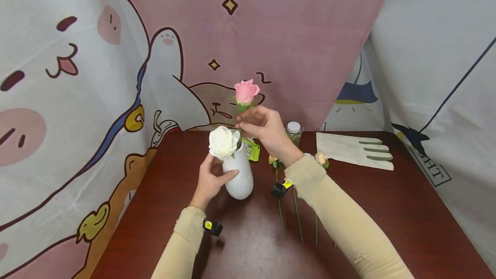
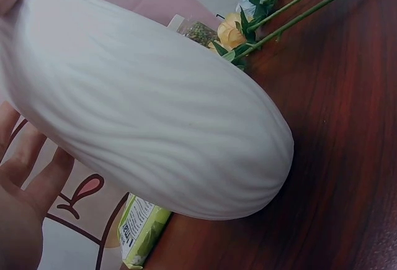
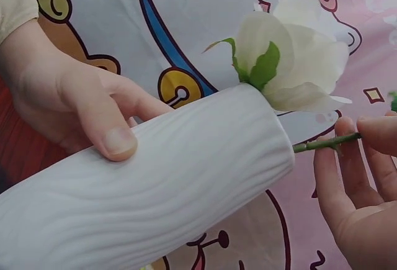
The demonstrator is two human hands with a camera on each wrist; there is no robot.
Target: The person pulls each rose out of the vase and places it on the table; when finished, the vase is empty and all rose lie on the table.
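A white ribbed vase (image 1: 239,178) stands on the table, gripped at its side by my left hand (image 1: 209,181), whose thumb lies along the wall. One white rose (image 1: 223,142) rests at the vase's mouth, its green leaves against the rim in the right wrist view. Above the vase, my right hand (image 1: 268,129) pinches the green stem (image 3: 325,143) of a pink rose (image 1: 246,92). That stem reaches into the vase's opening; its lower end is hidden inside. The left wrist view shows mostly the vase wall (image 2: 167,108) and part of my left fingers.
Behind the vase lies a green packet (image 1: 252,150). A white-capped jar (image 1: 293,128) is farther back. Right of the vase lie several long-stemmed flowers, among them a yellow rose (image 2: 231,32) and a peach rose (image 1: 320,159). A white glove (image 1: 348,150) lies at the back right.
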